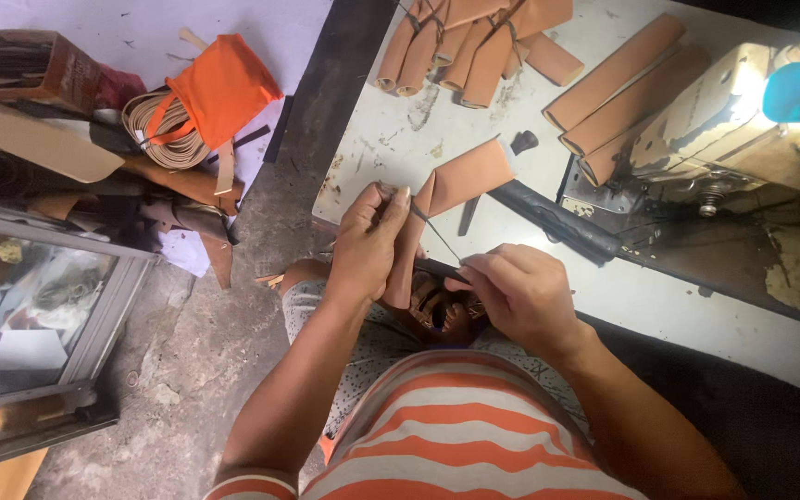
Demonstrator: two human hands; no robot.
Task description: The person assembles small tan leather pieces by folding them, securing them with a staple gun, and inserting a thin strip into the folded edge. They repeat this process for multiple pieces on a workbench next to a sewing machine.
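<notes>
Strip: I saw the tan leather strip (437,199) at the table's (391,139) near edge, its long axis running up-right, away from me.
Left hand (368,245): nearer; closed round the strip's lower end.
Right hand (511,292): pinched on a thin dark thread (437,233), pulled taut.
Around: rolled leather pieces (474,42) beyond, sewing machine (743,120) to the right, neither in the way.

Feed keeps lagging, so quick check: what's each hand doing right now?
Left hand: closed on the tan leather strip at its near end.
Right hand: fingers pinched on a thin dark tool; what kind cannot be told.
</notes>
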